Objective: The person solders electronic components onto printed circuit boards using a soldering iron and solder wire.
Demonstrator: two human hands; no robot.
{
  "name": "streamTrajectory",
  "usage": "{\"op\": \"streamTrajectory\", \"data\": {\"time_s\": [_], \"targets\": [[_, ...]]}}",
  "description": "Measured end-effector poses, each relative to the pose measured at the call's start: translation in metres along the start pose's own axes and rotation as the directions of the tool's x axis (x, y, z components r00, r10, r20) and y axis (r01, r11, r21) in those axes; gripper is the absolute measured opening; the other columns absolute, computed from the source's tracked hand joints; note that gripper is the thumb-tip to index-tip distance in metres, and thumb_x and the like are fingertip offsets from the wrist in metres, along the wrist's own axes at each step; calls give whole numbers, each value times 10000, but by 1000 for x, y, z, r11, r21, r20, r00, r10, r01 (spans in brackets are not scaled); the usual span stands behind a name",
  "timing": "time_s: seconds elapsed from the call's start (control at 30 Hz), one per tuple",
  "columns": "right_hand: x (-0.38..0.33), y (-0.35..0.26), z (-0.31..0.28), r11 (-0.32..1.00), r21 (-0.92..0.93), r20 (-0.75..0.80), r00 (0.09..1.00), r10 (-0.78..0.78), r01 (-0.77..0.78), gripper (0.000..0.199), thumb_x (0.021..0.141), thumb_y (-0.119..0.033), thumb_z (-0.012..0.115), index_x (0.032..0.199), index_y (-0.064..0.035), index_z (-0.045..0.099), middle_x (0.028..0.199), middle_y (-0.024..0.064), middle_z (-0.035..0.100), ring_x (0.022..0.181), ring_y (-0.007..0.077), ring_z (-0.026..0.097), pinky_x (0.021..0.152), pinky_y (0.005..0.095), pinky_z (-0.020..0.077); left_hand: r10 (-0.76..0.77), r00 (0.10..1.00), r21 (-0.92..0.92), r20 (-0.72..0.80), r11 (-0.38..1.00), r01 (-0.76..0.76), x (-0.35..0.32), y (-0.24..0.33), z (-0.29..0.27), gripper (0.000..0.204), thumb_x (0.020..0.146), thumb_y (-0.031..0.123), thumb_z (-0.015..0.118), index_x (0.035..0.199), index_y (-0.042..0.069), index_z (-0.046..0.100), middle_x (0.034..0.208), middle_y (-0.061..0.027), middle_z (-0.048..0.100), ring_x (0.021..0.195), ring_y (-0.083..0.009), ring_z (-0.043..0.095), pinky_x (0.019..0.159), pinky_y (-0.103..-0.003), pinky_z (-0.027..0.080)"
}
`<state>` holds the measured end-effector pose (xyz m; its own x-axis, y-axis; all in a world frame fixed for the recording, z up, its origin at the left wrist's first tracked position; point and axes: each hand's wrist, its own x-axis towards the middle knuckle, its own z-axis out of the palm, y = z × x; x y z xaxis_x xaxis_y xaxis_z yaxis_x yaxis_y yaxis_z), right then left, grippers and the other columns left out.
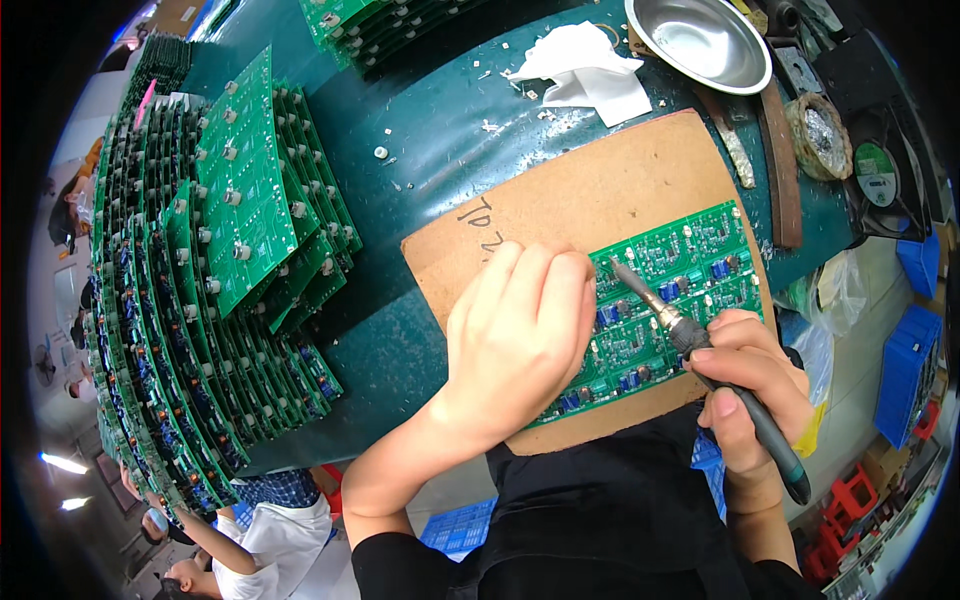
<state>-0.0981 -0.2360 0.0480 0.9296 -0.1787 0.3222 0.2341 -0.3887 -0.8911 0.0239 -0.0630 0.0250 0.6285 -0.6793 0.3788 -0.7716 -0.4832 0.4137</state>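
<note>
A green circuit board panel (655, 330) with blue and white components lies on a brown cardboard sheet (640, 170). My right hand (752, 385) is closed round the dark handle of a soldering iron (660, 310). The iron's tip touches or hovers just over the panel's upper left part; I cannot tell which. My left hand (525, 330) rests over the panel's left end, its fingers curled and pressed together close to the iron's tip. Whatever those fingers hold, if anything, is hidden behind the knuckles.
Tall rows of stacked circuit boards (240, 190) fill the left side, with another stack (390, 25) at the top. White tissue (590, 70) and a metal bowl (700, 40) sit at the back. A solder spool (876, 172) is at the right. Another person (270, 540) sits at lower left.
</note>
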Motion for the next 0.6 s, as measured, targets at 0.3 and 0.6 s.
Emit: {"op": "streamTrajectory", "data": {"time_s": [0.3,0.6], "targets": [[-5,5,-6,997,34,-6,998,62,-62,248,751,-107,624,919,67,676,782,176,614,705,291,586,749,410,490,6,998,32,56,999,-8,5,5,-4,183,725,-26,679,871,36,590,847,-90,602,700,-264,558,629,-343,469],[-17,6,-28,992,59,-206,971,120,-110,276,828,-226,603,904,32,662,595,63,575,680,231,564,798,418,472,-197,967,-255,159,938,233,15,12,-28,135,811,-9,648,929,34,599,849,-122,591,722,-294,594,673,-368,491]]}}
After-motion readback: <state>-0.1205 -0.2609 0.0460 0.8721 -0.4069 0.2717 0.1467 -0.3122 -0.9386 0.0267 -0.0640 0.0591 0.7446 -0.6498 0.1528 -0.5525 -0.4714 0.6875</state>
